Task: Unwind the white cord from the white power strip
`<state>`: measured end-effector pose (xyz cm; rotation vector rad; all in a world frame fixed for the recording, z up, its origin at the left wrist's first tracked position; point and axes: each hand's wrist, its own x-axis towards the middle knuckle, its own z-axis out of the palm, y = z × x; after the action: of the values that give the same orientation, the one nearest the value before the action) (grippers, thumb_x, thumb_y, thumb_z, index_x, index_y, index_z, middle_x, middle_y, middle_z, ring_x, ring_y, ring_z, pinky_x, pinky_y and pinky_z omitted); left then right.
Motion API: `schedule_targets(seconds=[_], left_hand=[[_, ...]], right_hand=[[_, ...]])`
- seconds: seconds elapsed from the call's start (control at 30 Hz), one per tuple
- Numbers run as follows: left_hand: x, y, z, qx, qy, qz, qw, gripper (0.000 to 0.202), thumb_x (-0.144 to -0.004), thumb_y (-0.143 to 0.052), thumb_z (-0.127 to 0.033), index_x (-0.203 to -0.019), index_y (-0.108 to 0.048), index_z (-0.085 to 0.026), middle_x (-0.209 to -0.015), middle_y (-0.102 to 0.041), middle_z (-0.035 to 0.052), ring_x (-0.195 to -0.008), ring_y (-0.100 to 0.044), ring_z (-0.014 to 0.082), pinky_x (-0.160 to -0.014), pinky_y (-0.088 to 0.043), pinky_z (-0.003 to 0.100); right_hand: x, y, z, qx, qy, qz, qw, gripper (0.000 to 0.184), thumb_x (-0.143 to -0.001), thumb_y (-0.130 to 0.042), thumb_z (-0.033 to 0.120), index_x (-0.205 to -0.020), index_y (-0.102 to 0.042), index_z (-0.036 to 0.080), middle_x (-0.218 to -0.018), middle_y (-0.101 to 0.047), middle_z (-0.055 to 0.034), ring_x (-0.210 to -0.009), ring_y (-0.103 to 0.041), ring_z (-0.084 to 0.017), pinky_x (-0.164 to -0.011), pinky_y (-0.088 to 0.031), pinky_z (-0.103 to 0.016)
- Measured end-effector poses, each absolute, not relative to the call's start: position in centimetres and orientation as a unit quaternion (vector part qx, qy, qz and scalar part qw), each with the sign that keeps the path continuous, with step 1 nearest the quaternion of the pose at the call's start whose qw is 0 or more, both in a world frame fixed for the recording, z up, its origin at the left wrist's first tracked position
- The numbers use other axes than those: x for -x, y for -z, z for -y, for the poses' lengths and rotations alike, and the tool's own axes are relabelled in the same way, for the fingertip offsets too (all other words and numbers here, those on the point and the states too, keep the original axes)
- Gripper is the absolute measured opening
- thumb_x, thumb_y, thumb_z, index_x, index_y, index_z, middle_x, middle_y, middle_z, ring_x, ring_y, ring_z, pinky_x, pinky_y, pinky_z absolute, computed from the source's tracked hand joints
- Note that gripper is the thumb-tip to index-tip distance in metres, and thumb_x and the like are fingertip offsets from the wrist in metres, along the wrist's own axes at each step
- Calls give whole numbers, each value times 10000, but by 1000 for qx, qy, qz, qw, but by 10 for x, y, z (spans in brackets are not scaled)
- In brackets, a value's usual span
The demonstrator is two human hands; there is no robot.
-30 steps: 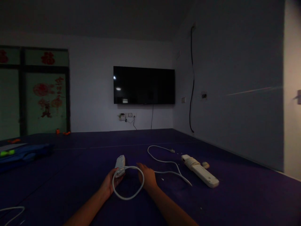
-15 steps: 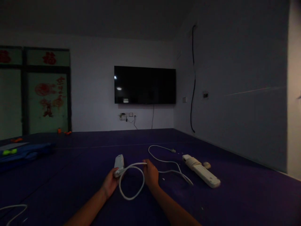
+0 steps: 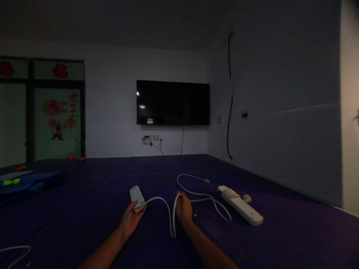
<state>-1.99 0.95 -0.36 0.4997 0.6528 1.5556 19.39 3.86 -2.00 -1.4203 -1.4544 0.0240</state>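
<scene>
My left hand (image 3: 129, 220) is closed on the near end of a small white power strip (image 3: 136, 197) that lies on the dark purple floor mat (image 3: 84, 209). Its white cable (image 3: 168, 213) runs right in a narrow loop. My right hand (image 3: 184, 210) grips that cable at the top of the loop, fingers wrapped round it. Beyond my right hand the cable trails off in curves to a plug (image 3: 206, 181) farther back.
A second, longer white power strip (image 3: 241, 210) with its cord wound round one end lies to the right, a small pale object (image 3: 246, 198) beside it. A blue bag (image 3: 28, 183) sits at the left. Another white cable (image 3: 14, 253) shows at the bottom left. A wall-mounted TV (image 3: 172, 102) hangs ahead.
The wide round loop of cable has been drawn into a narrow one. My right hand moved right along the cable, and my left hand turned the small strip to the left.
</scene>
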Motion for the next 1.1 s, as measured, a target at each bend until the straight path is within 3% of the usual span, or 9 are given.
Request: schedule_targets(seconds=[0.2,0.33,0.57,1.1], left_hand=[[20,1,-9,-211,-687,-284,634,219,-713,-556,-104,-930,-572,-123,-772,-653,70,-724,-641,194,-727,-528,338],[19,1,-8,-221,-679,-301,633,202,-728,-545,-120,-929,-565,-124,-729,-651,57,-672,-645,184,-676,-546,324],[16,1,2,-245,-678,-277,635,216,-719,-560,-118,-935,-572,-120,-753,-660,72,-708,-650,201,-700,-544,325],[15,-3,1,-267,-664,-299,632,145,-749,-503,-79,-867,-579,-111,-764,-657,67,-689,-647,181,-693,-546,319]], right_hand=[[-193,21,-39,584,-17,630,511,290,-837,-296,202,-920,-574,206,-866,-659,-47,-787,-617,-167,-684,-442,-249],[-194,22,-38,588,-11,650,482,271,-812,-333,168,-892,-588,208,-815,-664,-43,-742,-622,-163,-657,-442,-239],[-193,21,-38,614,13,658,437,240,-806,-370,167,-867,-600,199,-770,-664,-53,-728,-624,-173,-641,-431,-239],[-192,22,-39,607,-13,656,448,244,-812,-372,182,-883,-606,194,-797,-663,-57,-782,-618,-183,-685,-431,-254]])
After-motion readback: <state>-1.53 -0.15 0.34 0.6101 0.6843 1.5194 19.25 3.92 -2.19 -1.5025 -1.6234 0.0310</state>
